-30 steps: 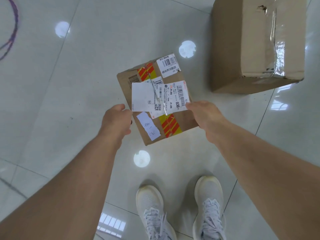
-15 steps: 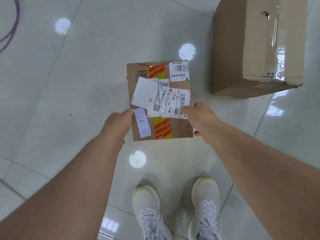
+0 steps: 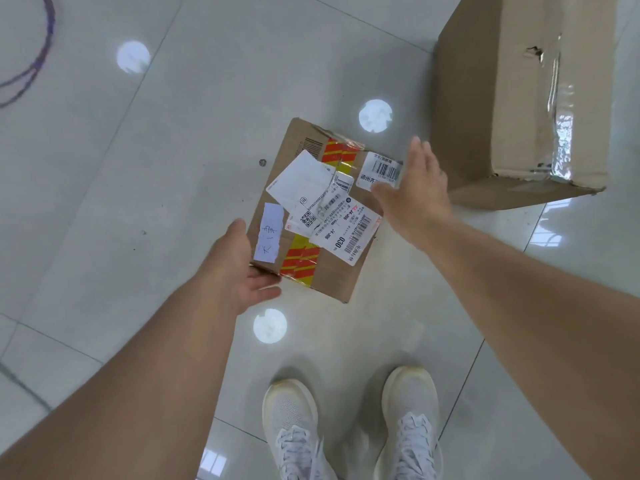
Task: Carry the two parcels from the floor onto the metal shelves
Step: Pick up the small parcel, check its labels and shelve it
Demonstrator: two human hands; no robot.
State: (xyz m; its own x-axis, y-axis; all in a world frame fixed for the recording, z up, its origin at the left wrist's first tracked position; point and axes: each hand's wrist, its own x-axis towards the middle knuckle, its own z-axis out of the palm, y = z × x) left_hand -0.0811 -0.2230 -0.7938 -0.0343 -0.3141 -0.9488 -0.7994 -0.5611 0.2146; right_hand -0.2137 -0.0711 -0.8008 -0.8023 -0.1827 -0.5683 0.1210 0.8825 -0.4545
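A small cardboard parcel with white labels and red-yellow tape is held above the tiled floor. My left hand grips its near-left corner, thumb on top and fingers underneath. My right hand hovers open above the parcel's right edge, fingers spread toward the larger box. That large plain cardboard parcel, sealed with clear tape and torn a little on top, rests on the floor at the upper right. No metal shelves are in view.
Glossy pale floor tiles reflect round ceiling lights. A purple cable curls at the top left. My two white shoes stand at the bottom centre.
The small parcel has turned clockwise and tilted. My right hand let go of its right side and opened, moving up toward the large box. My left hand shifted under the near-left corner.
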